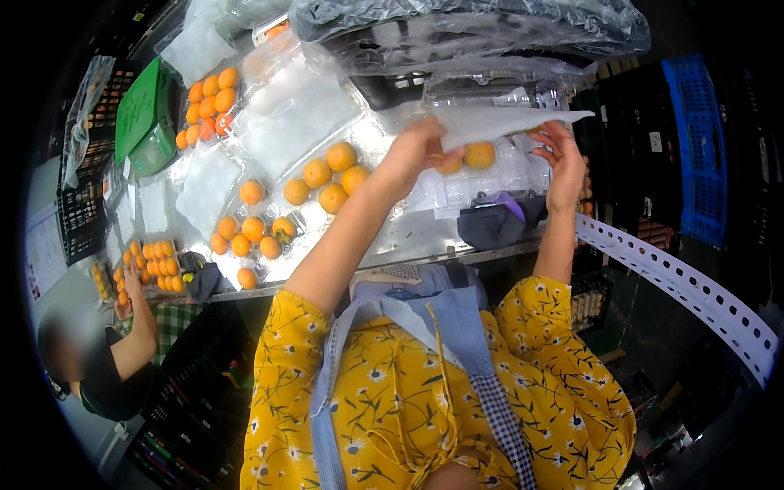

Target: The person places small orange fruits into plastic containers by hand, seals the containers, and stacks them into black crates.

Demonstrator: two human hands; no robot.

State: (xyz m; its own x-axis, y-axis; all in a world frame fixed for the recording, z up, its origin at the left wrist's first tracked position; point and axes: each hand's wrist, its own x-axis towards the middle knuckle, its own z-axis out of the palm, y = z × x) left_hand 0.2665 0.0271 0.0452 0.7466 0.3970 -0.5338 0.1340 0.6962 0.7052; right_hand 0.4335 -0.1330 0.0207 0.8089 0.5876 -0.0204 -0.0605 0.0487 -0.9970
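A thin white sheet [500,122], like soft foam, is stretched between my two hands above a clear plastic tray [513,173]. My left hand [416,153] grips its left part, fingers closed and partly hidden by the hand itself. At the right end, the curled fingers of my right hand [562,159] hold the sheet's edge. Beneath the sheet, orange persimmons [479,155] sit at the tray's left side, while round cups to their right hold none. Further persimmons [318,172] lie in a clear tray left of my left forearm.
Loose persimmons [253,228] lie near the table's front edge. A filled tray [207,104] and a green-lidded box [140,114] stand at far left. Plastic-wrapped stock [465,33] is at the back. A perforated white strip [678,282] runs along the right. A co-worker [122,343] handles fruit at left.
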